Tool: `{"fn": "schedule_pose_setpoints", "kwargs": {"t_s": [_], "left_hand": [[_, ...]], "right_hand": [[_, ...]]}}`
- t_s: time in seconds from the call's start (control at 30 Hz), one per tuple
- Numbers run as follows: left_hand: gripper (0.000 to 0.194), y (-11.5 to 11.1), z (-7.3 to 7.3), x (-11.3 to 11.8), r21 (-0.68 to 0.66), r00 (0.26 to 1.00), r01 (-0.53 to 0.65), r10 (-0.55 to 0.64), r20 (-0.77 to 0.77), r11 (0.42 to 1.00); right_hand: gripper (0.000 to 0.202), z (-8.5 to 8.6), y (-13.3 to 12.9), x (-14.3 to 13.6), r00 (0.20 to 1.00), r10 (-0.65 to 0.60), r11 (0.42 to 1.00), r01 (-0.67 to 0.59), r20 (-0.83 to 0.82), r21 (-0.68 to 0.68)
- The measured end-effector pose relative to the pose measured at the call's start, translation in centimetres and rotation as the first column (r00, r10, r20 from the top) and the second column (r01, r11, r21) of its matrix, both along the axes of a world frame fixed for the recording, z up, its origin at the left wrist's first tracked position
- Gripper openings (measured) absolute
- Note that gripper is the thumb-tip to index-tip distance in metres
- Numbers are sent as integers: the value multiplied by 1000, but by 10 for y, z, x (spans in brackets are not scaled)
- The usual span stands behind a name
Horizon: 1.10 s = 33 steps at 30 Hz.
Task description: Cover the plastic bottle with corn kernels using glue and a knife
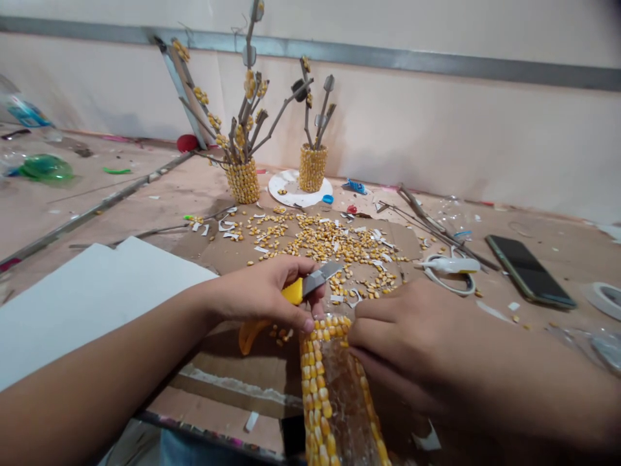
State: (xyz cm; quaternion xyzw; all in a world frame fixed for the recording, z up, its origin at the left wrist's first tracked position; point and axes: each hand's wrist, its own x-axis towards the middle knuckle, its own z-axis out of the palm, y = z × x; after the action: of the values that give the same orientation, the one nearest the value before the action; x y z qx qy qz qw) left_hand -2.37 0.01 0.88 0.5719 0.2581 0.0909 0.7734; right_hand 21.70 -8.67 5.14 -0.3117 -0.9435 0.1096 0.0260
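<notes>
Nearest the camera, a clear plastic container (339, 395) partly covered with rows of yellow corn kernels lies at bottom centre, reaching up between both hands. Fingers of the left hand (284, 294) are closed around a yellow-handled craft knife with a grey metal blade (315, 281), its thumb at the container's kernel-lined end. The right hand (412, 343) is curled at that end's other side; whether its hidden fingertips pinch anything, I cannot tell. Beyond, loose yellow kernels (320, 239) cover a brown cardboard sheet (194, 249) on the pinkish worktop (184, 188).
</notes>
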Motion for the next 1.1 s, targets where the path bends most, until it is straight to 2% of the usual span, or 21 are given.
{"fn": "schedule_pose_setpoints", "kwargs": {"t_s": [0.1,0.4,0.6,0.73,1.1], "left_hand": [[29,0,0,1,30,1000,8,-9,19,1000],[29,1,-3,0,34,999,16,-17,29,999],[32,1,-4,-1,36,999,22,-23,26,999],[31,2,-4,-1,55,999,28,-29,26,998],[32,1,-1,0,68,1000,7,-7,-3,998]], "right_hand": [[21,0,1,1,999,27,999,-26,-37,43],[19,2,5,4,994,80,994,-85,-70,-68],[24,-3,8,4,990,123,992,-124,-64,-12],[26,-6,9,3,991,120,992,-119,-53,34],[24,-4,9,0,995,93,995,-92,-40,27]]}}
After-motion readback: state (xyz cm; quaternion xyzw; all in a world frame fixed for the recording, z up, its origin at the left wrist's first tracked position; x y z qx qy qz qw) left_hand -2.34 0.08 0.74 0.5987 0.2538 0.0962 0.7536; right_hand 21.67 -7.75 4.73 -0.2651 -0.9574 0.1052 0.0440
